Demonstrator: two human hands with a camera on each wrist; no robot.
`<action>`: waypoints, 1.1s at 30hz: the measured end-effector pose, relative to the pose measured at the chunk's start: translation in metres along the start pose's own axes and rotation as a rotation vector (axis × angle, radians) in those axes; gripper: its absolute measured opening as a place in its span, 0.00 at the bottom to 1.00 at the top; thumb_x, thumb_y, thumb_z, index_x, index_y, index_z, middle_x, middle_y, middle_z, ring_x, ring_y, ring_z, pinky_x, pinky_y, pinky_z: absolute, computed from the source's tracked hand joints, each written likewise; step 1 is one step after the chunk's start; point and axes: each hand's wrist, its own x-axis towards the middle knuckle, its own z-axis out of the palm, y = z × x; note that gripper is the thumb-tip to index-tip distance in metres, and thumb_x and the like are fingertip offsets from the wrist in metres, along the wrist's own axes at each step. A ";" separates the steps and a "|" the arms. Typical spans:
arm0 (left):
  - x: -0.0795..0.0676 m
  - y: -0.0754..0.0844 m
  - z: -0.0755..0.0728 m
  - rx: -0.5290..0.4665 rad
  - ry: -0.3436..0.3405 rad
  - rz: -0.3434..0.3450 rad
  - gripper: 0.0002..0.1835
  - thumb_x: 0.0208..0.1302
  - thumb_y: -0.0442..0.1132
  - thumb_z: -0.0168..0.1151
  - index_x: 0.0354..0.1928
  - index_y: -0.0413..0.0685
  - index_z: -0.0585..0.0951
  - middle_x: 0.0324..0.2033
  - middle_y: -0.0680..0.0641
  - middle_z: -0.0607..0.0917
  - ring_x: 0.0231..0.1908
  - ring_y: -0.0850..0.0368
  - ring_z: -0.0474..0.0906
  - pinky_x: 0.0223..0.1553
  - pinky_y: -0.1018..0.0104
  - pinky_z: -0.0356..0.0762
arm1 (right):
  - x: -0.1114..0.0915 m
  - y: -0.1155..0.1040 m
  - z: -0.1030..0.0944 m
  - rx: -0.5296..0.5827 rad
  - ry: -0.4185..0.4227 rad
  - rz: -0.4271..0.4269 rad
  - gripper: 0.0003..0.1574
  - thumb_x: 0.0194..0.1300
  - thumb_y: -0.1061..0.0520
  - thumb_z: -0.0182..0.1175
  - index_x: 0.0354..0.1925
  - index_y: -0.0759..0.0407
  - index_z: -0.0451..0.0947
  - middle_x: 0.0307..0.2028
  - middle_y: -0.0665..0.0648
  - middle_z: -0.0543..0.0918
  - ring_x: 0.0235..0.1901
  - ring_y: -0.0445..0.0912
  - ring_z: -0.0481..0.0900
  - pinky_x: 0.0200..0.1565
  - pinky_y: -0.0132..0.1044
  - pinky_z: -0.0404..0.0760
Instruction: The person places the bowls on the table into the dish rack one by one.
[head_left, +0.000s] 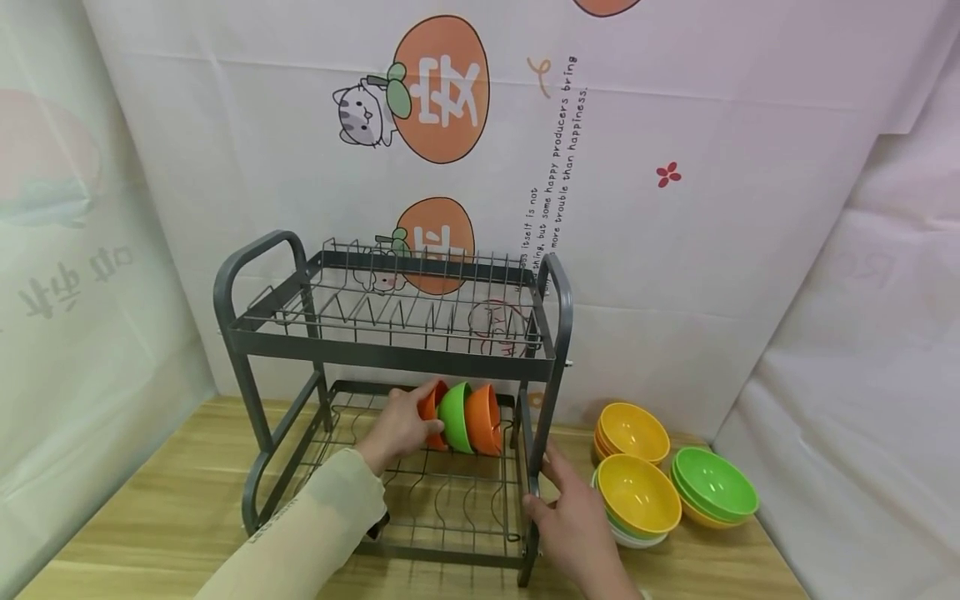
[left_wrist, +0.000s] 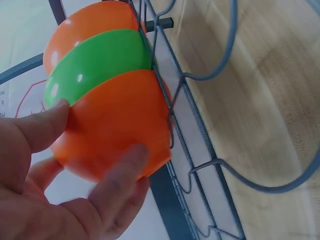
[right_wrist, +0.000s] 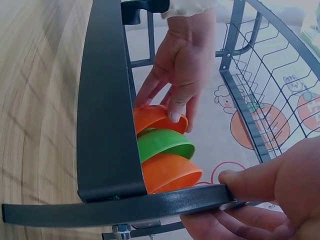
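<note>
A dark grey two-tier dish rack (head_left: 390, 354) stands on the wooden table. On its lower shelf, three bowls stand tilted on edge in a row toward the right end. My left hand (head_left: 396, 429) reaches in under the upper tier and grips the leftmost orange bowl (left_wrist: 115, 115), thumb on one side and fingers on the other. Beside that bowl are a green bowl (head_left: 454, 417) and a second orange bowl (head_left: 483, 421). With thumb and fingers, my right hand (head_left: 573, 517) holds the rack's right side frame (right_wrist: 170, 200).
Right of the rack are stacked bowls: a yellow-topped stack (head_left: 633, 432) at the back, another yellow-topped stack (head_left: 640, 493) in front, and a green-topped stack (head_left: 716, 482) farther right. A printed white sheet (head_left: 600, 225) hangs behind. The upper wire tier (head_left: 390, 308) overhangs the lower shelf.
</note>
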 end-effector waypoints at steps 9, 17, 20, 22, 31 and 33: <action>-0.032 0.040 -0.003 -0.001 0.083 0.088 0.33 0.66 0.44 0.65 0.71 0.45 0.68 0.59 0.36 0.72 0.42 0.46 0.73 0.40 0.53 0.76 | 0.000 0.001 0.000 0.012 -0.015 -0.012 0.50 0.64 0.59 0.68 0.77 0.50 0.56 0.63 0.64 0.75 0.35 0.47 0.83 0.36 0.45 0.83; -0.077 0.058 0.038 -0.301 -0.242 0.123 0.47 0.59 0.50 0.73 0.77 0.73 0.58 0.71 0.44 0.65 0.63 0.38 0.68 0.58 0.35 0.66 | -0.004 0.004 -0.018 0.084 -0.167 -0.023 0.52 0.64 0.60 0.66 0.79 0.52 0.51 0.70 0.67 0.66 0.45 0.54 0.83 0.42 0.49 0.84; -0.082 0.055 0.055 -0.388 -0.323 0.143 0.48 0.58 0.46 0.74 0.76 0.76 0.57 0.72 0.45 0.63 0.59 0.39 0.72 0.55 0.38 0.71 | -0.011 0.005 -0.033 0.065 -0.160 -0.029 0.52 0.64 0.59 0.66 0.79 0.47 0.52 0.72 0.64 0.63 0.52 0.58 0.80 0.46 0.53 0.82; -0.083 0.054 0.064 -0.406 -0.358 0.140 0.49 0.58 0.46 0.74 0.76 0.78 0.56 0.73 0.45 0.60 0.55 0.43 0.75 0.54 0.39 0.71 | -0.014 0.008 -0.045 0.023 -0.112 -0.039 0.51 0.64 0.56 0.67 0.78 0.46 0.54 0.71 0.62 0.64 0.55 0.58 0.79 0.46 0.52 0.82; -0.085 0.050 0.089 -0.463 -0.386 0.112 0.49 0.59 0.39 0.73 0.75 0.82 0.57 0.73 0.44 0.58 0.24 0.56 0.72 0.35 0.59 0.75 | -0.009 0.043 -0.115 -0.084 0.012 0.044 0.49 0.69 0.41 0.62 0.78 0.50 0.52 0.72 0.65 0.62 0.62 0.63 0.70 0.51 0.58 0.78; -0.085 0.049 0.092 -0.473 -0.375 0.112 0.49 0.60 0.37 0.72 0.75 0.79 0.58 0.73 0.44 0.58 0.20 0.56 0.70 0.29 0.62 0.73 | -0.006 0.058 -0.132 -0.089 0.037 0.068 0.50 0.70 0.39 0.59 0.79 0.54 0.49 0.73 0.67 0.59 0.64 0.66 0.67 0.51 0.60 0.77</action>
